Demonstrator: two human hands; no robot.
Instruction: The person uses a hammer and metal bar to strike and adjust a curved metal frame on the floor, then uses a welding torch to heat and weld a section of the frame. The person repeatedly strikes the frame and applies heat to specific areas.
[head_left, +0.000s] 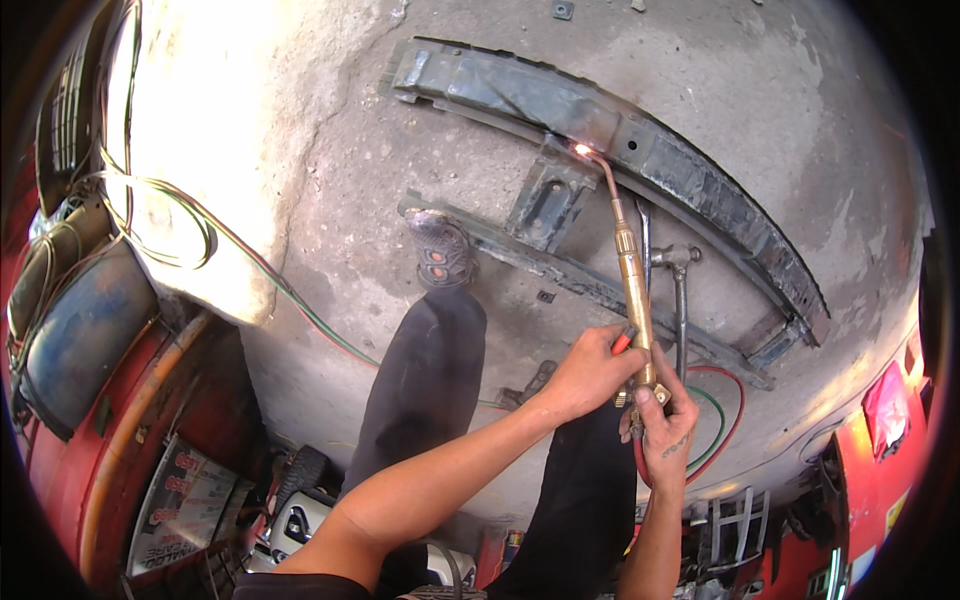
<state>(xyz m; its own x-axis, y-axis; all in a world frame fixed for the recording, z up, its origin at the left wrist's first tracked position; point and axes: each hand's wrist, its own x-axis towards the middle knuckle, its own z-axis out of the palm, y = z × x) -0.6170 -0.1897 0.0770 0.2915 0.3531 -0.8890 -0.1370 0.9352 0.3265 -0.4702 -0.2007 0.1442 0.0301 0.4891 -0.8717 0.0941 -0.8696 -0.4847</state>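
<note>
A brass gas torch (633,290) points away from me, its bent copper tip glowing with a small bright flame against the near edge of a curved dark metal beam (690,165). My right hand (665,430) is closed around the torch's lower end, its thumb by the valve knobs. My left hand (597,375) is curled beside the brass handle, its fingers touching it. A small orange-red piece (622,342) sticks out of that hand; its kind is unclear. Below the beam, a bracket (550,205) joins a narrower metal bar (570,275), and my left shoe rests by that bar's end.
A hammer (680,262) lies right of the torch on the concrete floor. Red and green hoses (735,400) loop beside my right hand; others (270,270) cross the floor at left. Red bodywork (70,460) and a dark curved panel (85,325) stand at left.
</note>
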